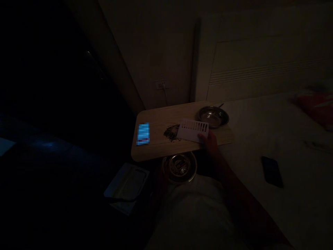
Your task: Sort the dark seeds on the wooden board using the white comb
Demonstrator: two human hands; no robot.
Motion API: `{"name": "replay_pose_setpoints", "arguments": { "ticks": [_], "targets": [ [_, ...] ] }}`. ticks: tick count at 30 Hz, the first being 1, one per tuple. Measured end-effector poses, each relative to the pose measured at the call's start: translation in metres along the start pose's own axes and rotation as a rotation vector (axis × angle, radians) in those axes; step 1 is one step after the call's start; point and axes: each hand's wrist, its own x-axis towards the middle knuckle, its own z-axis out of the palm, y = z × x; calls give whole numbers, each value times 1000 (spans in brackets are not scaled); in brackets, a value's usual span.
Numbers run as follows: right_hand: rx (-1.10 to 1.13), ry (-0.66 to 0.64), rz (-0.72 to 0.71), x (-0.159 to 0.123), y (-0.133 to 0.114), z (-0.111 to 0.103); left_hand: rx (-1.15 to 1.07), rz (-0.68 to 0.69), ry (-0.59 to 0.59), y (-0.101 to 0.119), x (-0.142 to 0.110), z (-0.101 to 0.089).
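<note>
The room is very dark. My right hand (209,142) reaches onto a small wooden table (156,147) and grips the near right corner of a white slotted plastic tray (192,130). The tray's left edge lies against a small pile of dark seeds or crumbs (171,132). A steel bowl (213,116) stands on the table just behind the tray. A second steel bowl (179,167) sits just below the table's front edge; it is held there by something too dark to make out. My left hand is not visible in the dark.
A lit phone screen (143,133) glows blue on the table's left part. A dark phone (272,171) lies on the white bed to the right. A flat case or tablet (127,185) rests lower left. A wall socket with a cord (161,85) is behind.
</note>
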Motion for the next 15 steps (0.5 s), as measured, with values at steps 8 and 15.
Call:
{"name": "replay_pose_setpoints", "arguments": {
  "ticks": [8,15],
  "targets": [
    [23,-37,-7,-2,-1,0,-36,-22,-43,1,-2,-1],
    [65,-78,48,-4,-6,-2,-21,-37,-18,-6,1,1]
  ]
}}
